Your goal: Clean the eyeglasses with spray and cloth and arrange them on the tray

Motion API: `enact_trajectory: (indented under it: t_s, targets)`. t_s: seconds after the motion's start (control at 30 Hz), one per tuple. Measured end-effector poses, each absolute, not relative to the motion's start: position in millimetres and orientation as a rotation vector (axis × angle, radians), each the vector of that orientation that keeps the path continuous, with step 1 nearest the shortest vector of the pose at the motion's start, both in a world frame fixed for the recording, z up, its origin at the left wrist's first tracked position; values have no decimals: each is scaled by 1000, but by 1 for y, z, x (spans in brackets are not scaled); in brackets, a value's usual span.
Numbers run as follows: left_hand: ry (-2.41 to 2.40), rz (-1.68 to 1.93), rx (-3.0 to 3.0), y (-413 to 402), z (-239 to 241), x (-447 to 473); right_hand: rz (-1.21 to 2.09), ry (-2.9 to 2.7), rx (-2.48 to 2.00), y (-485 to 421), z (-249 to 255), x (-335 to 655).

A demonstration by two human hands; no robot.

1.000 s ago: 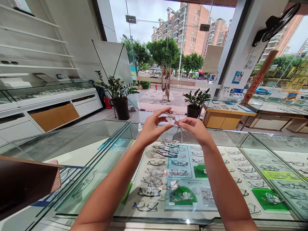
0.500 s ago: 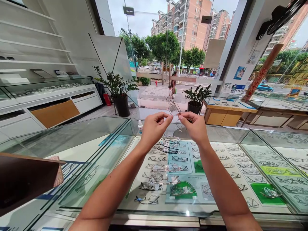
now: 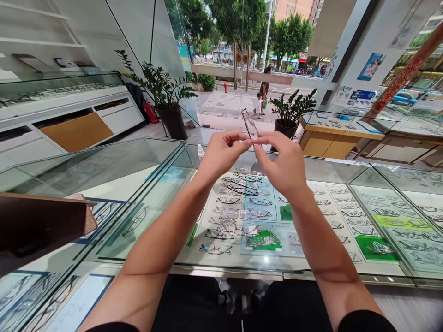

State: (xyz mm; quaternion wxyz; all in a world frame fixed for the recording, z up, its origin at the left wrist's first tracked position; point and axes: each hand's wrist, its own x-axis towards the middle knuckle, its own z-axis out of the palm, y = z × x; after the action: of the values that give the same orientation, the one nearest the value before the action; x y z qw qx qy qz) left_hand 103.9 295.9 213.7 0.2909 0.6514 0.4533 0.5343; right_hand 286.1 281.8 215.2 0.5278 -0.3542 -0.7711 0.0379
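A thin metal-framed pair of glasses sticks up edge-on between my two hands, held above a glass display counter. My left hand pinches the frame from the left with fingertips. My right hand meets it from the right, fingers curled on the same frame. Under the glass below my hands lie several rows of glasses on pale and green trays.
A second glass case runs to the left, with a brown wooden board at the near left edge. A small white bottle stands on the counter behind my left hand. Two potted plants stand by the window. Another counter sits at the right.
My head has tilted down and the view has moved closer to the counter. The glasses have turned from showing a lens to edge-on, and my hands have closed together on them.
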Motion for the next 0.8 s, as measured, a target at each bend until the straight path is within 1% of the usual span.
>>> enact_trajectory:
  t_s: [0.07, 0.13, 0.3, 0.43, 0.53, 0.8]
  targets:
    - [1303, 1334, 1845, 292, 220, 99, 66, -1819, -874, 279, 220, 293]
    - [1408, 1128, 1990, 290, 225, 93, 52, -1768, -910, 276, 226, 299]
    - [1533, 312, 2379, 296, 214, 87, 129, -1709, -923, 269, 235, 307]
    - [1541, -223, 2392, 304, 191, 103, 173, -1735, -915, 265, 237, 304]
    - [1495, -396, 2336, 307, 176, 120, 188, -1750, -888, 263, 236, 302]
    - [1537, -516, 2358, 308, 164, 147, 215, -1813, -841, 262, 234, 298]
